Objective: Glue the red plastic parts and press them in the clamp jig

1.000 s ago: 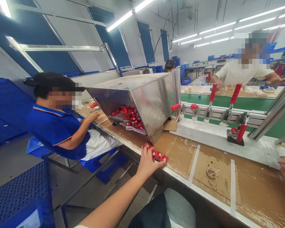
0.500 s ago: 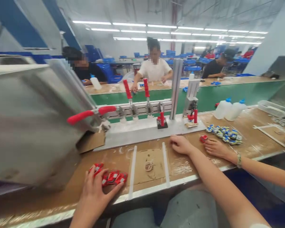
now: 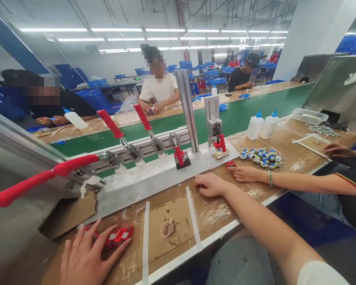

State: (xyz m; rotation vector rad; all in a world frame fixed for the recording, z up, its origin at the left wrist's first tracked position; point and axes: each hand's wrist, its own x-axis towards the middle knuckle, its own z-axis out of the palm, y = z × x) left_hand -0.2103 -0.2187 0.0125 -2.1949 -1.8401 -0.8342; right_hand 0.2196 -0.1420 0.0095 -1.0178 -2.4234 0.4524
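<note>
Several red parts (image 3: 118,236) lie together on the brown bench at the lower left. Over them rests my left hand (image 3: 87,257), fingers spread, its fingertips touching or just above the parts. My right hand (image 3: 210,185) lies on the bench near the metal base plate (image 3: 142,186), its fingers curled; what they hold, if anything, is hidden. Between my hands is a cardboard piece (image 3: 178,225) with a pale ring of cord or bands (image 3: 167,227) on it, bordered by two white strips.
Red-handled clamps (image 3: 130,148) stand on a rail behind the plate. A co-worker's hand (image 3: 245,173) touches a red part (image 3: 231,164) beside blue-and-white parts (image 3: 262,157). Two bottles (image 3: 255,126) stand behind. Other people sit across the green belt (image 3: 243,107).
The view has turned right, so the bench items appear further left. My left hand still covers the red parts and my right hand still rests by the plate.
</note>
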